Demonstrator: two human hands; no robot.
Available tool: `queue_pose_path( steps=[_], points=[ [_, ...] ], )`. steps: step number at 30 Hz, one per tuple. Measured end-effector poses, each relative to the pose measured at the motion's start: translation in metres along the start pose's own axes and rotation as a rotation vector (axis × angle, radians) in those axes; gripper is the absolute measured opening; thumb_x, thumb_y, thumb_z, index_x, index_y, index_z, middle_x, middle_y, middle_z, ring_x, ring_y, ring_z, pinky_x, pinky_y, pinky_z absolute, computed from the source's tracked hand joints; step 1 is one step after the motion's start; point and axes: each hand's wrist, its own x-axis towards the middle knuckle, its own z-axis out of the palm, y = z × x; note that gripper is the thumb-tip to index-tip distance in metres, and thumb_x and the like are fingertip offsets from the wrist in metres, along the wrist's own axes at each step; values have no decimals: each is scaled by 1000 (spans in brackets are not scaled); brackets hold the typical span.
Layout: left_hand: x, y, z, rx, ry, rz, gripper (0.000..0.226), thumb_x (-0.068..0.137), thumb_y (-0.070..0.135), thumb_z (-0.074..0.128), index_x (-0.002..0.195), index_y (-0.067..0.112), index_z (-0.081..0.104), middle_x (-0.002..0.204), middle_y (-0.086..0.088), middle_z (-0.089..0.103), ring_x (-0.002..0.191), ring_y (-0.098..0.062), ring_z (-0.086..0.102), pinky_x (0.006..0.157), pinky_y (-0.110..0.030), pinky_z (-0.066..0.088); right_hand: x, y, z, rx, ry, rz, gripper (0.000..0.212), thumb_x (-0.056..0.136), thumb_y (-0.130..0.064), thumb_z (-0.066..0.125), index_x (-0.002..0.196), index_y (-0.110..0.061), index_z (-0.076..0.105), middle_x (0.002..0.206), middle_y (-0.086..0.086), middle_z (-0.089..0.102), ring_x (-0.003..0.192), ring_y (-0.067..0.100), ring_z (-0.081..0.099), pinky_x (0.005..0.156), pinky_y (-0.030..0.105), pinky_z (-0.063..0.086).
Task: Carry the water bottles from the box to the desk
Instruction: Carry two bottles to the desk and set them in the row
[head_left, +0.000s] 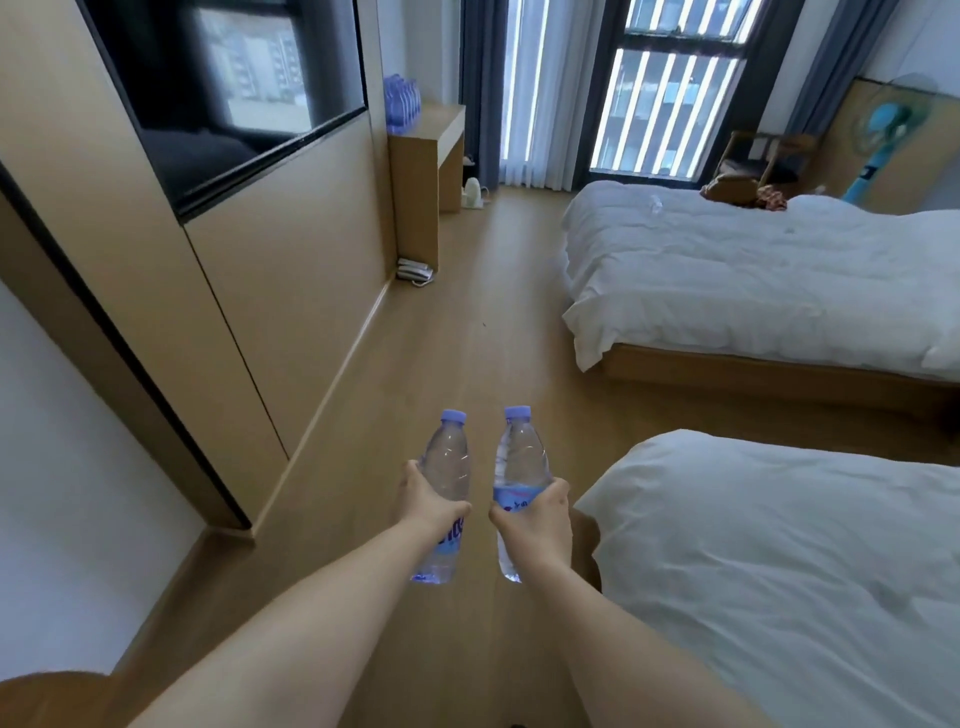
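Facing wood floor (467, 338) w/ desk (441, 124) far ahead.

Floor (467, 353): light wood planking; a telephone (414, 271) is seen lying on it at the foot of the desk side panel, and a small white appliance (472, 193) is placed on it beside the desk.
Desk (441, 127): wooden top, set against the left wall; a group of blue-capped bottles (401, 101) is stood upright on its near end.
Far bed (753, 275): covered by a white duvet; a small clear item, too blurred to identify, is seen on it.
Near bed (805, 561): covered by a white duvet.
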Motion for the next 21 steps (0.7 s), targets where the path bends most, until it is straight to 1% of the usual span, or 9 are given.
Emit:
queue_pose_path(
  steps=[3, 6, 9, 14, 18, 21],
  points=[
    [48, 40, 14, -27, 36, -12, 74, 66, 19, 82, 120, 16, 32, 116, -7, 53, 101, -27, 58, 91, -41, 50, 64, -24, -10, -58, -30, -57, 58, 74, -29, 77, 113, -17, 36, 104, -2, 48, 91, 17, 58, 82, 40, 54],
    [96, 71, 20, -18, 60, -19, 76, 65, 18, 82, 123, 14, 32, 116, -7, 54, 103, -29, 58, 93, -42, 50, 124, -45, -12, -90, -52, -63, 60, 74, -29, 76, 117, -14, 37, 106, 0, 48, 94, 20, 59, 83, 43, 54],
    [151, 95, 23, -20, 92, -33, 77, 65, 17, 82, 123, 13, 32, 117, -8, 55, 104, -30, 58, 93, -43, 50, 183, -61, -4, -120, -61, -80, 59, 74, -29, 76, 116, -13, 37, 105, 0, 48, 93, 21, 58, 82, 43, 54],
    [264, 124, 25, 16, 91, -65, 77, 64, 19, 84, 121, 14, 32, 116, -8, 56, 102, -30, 59, 91, -40, 50, 290, -90, 29, -133, -62, -56, 59, 73, -29, 77, 113, -15, 36, 105, 1, 49, 94, 21, 59, 84, 45, 54],
    [374, 163, 18, 53, 53, -34, 72, 65, 20, 84, 114, 17, 30, 116, -7, 56, 103, -30, 59, 91, -40, 50, 384, -128, 62, -159, -65, -42, 59, 74, -29, 76, 114, -13, 36, 108, 3, 50, 98, 23, 58, 85, 45, 53],
    [447, 203, 8, 96, 42, 1, 69, 65, 21, 83, 110, 18, 31, 114, -6, 57, 100, -29, 59, 86, -36, 49, 447, -164, 81, -186, -50, -25, 60, 75, -30, 74, 117, -11, 36, 111, 4, 50, 102, 25, 57, 87, 45, 51]
  ],
)
